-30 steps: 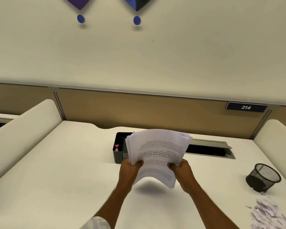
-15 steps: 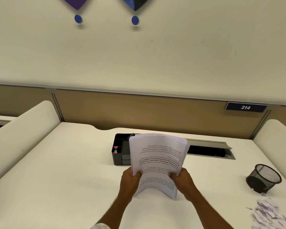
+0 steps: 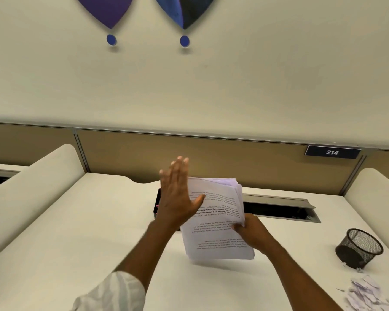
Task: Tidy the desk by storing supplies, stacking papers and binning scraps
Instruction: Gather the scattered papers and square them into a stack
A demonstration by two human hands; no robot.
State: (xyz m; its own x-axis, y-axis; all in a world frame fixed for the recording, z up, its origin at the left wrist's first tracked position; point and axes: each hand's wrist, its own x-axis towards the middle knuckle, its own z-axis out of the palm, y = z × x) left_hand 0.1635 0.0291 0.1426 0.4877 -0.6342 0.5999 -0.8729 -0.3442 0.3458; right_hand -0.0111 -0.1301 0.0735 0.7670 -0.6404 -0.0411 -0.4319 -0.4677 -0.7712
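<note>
A stack of printed white papers (image 3: 218,223) stands nearly upright on its lower edge above the middle of the white desk (image 3: 76,239). My right hand (image 3: 252,231) grips the stack's right edge. My left hand (image 3: 177,196) is lifted with straight fingers, its palm flat against the stack's left edge, thumb lying across the top sheet. Torn white paper scraps (image 3: 368,295) lie at the desk's front right. A black mesh cup (image 3: 358,248) lies tipped over just behind them.
A black desk organiser (image 3: 158,205) sits behind the papers, mostly hidden by my left hand. An open cable slot (image 3: 279,208) runs along the desk's back right. Low white dividers border both sides; a tan partition with a "214" plate (image 3: 332,152) stands behind.
My left hand has let go of the stack's lower left corner and risen, fingers straightened, to the left edge. The stack now stands more upright, held by my right hand alone.
</note>
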